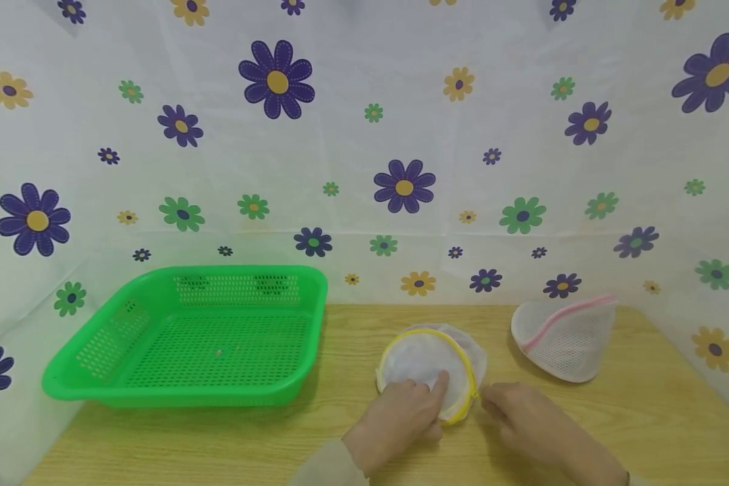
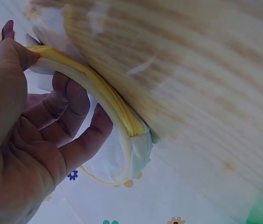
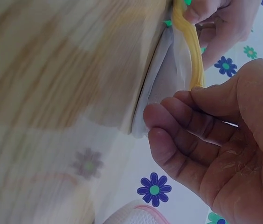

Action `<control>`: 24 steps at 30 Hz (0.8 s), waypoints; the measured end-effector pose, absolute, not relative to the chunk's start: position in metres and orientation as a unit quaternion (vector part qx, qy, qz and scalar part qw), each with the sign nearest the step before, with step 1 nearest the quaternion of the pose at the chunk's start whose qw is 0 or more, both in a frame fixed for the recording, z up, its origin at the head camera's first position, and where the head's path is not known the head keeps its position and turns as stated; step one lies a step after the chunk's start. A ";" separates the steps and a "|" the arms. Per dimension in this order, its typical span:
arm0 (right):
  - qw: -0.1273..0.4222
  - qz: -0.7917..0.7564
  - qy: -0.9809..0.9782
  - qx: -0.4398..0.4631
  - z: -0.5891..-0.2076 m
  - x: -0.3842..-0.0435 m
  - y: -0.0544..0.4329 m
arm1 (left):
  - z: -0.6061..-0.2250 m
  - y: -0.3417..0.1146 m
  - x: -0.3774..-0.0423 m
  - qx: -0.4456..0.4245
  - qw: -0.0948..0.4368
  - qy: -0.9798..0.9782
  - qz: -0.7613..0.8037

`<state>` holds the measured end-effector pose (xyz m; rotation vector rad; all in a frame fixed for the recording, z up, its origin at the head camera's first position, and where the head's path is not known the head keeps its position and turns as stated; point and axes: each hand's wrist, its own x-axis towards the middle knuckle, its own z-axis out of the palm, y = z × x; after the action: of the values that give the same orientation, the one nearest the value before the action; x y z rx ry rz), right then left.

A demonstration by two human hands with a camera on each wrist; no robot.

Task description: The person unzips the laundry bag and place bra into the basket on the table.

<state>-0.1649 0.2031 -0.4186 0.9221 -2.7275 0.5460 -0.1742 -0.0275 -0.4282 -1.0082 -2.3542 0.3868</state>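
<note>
A round white mesh laundry bag [image 1: 422, 358] with a yellow zipper lies on the table in front of me. My left hand [image 1: 397, 415] reaches over its near side, index finger stretched across the mesh. In the left wrist view, the thumb of that hand pinches the yellow-trimmed edge [image 2: 108, 91], with bent fingers against the white mesh [image 2: 106, 156]. At the bag's right edge, my right hand [image 1: 531, 418] pinches the end of the yellow zipper [image 3: 194, 60] between thumb and index finger. Its other fingers are curled; the zipper pull is mostly hidden.
A green perforated plastic basket [image 1: 188, 395] stands at the left on the wooden table [image 1: 219, 445]. Toward the back right sits another white mesh bag [image 1: 568, 344] with a pink zipper. A flower-patterned white sheet [image 1: 340, 148] hangs behind the table and along its sides.
</note>
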 end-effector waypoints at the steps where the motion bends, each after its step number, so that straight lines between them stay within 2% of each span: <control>1: 0.103 0.188 -0.925 0.315 -0.419 -0.164 0.203 | -0.428 -0.027 -0.174 -0.374 0.269 -0.876 0.145; 6: 0.105 0.194 -0.921 0.320 -0.419 -0.164 0.202 | -0.427 -0.027 -0.175 -0.370 0.256 -0.879 0.155; 15: 0.095 0.199 -0.917 0.333 -0.420 -0.163 0.203 | -0.429 -0.027 -0.174 -0.371 0.286 -0.868 0.163; 20: 0.093 0.192 -0.919 0.332 -0.421 -0.161 0.204 | -0.431 -0.027 -0.174 -0.373 0.286 -0.868 0.161; 24: 0.055 0.195 -0.928 0.313 -0.420 -0.158 0.202 | -0.431 -0.027 -0.174 -0.370 0.285 -0.869 0.164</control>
<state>-0.1578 0.2019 -0.4204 0.9512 -2.8165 0.5930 -0.1742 -0.0269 -0.4312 -0.9899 -2.3229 0.4388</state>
